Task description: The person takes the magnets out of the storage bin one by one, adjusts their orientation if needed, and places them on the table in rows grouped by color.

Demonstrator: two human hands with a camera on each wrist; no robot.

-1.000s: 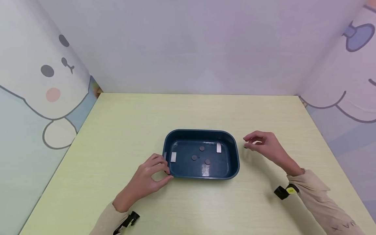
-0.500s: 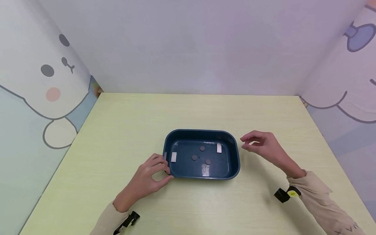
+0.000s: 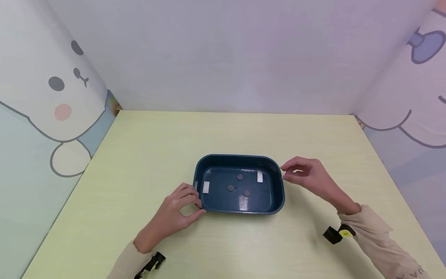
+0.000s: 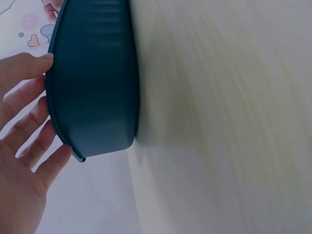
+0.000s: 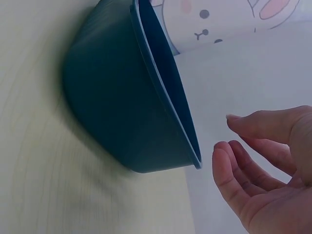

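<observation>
My left hand (image 3: 171,215) holds the tub (image 3: 240,161) at its near left corner, thumb and curved fingers closed on the rim. My right hand (image 3: 313,179) is raised at the tub's right end, fingers bent, with a gap between fingertips and thumb; it is just beside the rim, and from the right wrist my fingers look clear of it. The tub stands upright around the middle of the desk (image 3: 167,143), a long side towards me. On its floor I see a white oblong (image 3: 206,187) near the left end, another near the right, and three small dark discs (image 3: 230,188) between them, well apart from both my hands. A black device (image 3: 332,235) sits by the cuff of my right sleeve (image 3: 369,228). Beyond the desk rises a pale wall (image 3: 230,54).
</observation>
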